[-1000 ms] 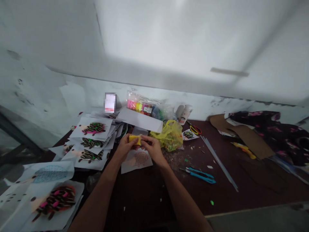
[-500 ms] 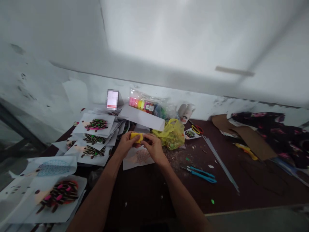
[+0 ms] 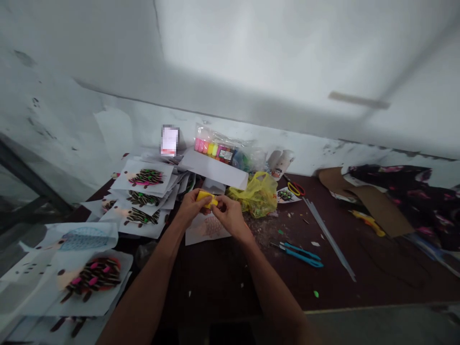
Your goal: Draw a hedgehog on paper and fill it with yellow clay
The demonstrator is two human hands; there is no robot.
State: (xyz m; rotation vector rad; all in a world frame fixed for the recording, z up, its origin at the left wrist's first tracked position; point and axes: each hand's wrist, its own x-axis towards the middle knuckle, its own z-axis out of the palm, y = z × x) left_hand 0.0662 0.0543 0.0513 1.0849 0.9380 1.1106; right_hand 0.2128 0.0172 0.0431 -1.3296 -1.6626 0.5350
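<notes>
Above the far part of a white paper sheet (image 3: 197, 235) bearing a reddish drawing (image 3: 212, 227), a small bright-yellow block (image 3: 204, 197) slants from far left to near right, left end grasped by the left hand (image 3: 190, 208), right end pinched by the right hand (image 3: 230, 216).

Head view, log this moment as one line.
left hand: gripping yellow lump | right hand: pinching its end | nearby: paper drawing, yellow bag
</notes>
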